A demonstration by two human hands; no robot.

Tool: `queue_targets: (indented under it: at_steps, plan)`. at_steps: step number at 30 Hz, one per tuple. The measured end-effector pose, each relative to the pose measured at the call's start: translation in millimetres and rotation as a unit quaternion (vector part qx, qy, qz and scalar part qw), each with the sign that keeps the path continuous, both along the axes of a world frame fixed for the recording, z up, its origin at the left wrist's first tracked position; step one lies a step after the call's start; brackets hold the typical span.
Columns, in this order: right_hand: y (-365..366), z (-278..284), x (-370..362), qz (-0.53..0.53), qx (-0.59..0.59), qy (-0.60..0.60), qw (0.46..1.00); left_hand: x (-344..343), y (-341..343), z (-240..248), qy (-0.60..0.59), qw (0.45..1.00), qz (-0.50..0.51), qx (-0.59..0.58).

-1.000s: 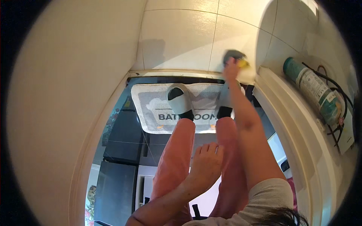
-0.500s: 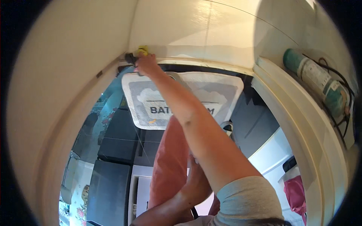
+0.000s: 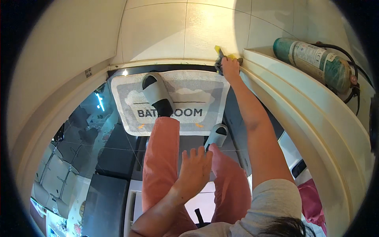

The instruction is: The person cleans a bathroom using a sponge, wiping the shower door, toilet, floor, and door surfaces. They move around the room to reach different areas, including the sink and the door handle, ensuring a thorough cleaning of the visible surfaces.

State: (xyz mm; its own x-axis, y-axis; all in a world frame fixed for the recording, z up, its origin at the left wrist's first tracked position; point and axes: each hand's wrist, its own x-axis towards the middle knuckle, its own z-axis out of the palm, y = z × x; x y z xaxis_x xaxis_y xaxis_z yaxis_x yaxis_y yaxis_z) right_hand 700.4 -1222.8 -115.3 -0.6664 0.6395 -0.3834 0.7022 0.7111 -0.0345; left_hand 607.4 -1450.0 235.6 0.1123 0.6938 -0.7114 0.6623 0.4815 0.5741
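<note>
My right hand (image 3: 231, 70) is stretched out to the far right corner of the doorway, its fingers closed around a grey and yellow cloth (image 3: 219, 63). The cloth is bunched against the cream ledge (image 3: 177, 62) where it meets the door frame (image 3: 272, 73). Part of it is covered by my fingers. Between my knees, my left hand (image 3: 194, 172) hovers with its fingers spread and holds nothing.
A grey and white bath mat (image 3: 199, 94) lies on the dark floor, under my slippered foot (image 3: 156, 90). A second slipper (image 3: 216, 135) rests just behind it. Beyond the frame at right lies a green gas cylinder (image 3: 312, 59) with a black hose.
My right hand has carried the cloth from the left corner of the ledge across to the right corner. My left hand has come out from beneath the right arm, fingers spread.
</note>
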Motion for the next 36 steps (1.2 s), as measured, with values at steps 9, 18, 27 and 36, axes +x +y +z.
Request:
queue_targets:
  at_steps: [9,18,27,36]
  plan:
    - [-6,62,-5,0.017,-0.051,-0.125,0.991,29,-7,-16,0.032,0.999,0.018,-0.001]
    - [6,71,35,0.254,0.142,-0.269,0.918,38,-13,-18,0.049,0.990,0.098,0.090]
    - [5,98,17,0.259,0.108,-0.319,0.905,20,-18,-26,0.050,0.986,0.152,0.040]
    - [7,300,16,0.289,0.096,-0.333,0.892,49,-34,2,0.092,0.975,0.187,0.071]
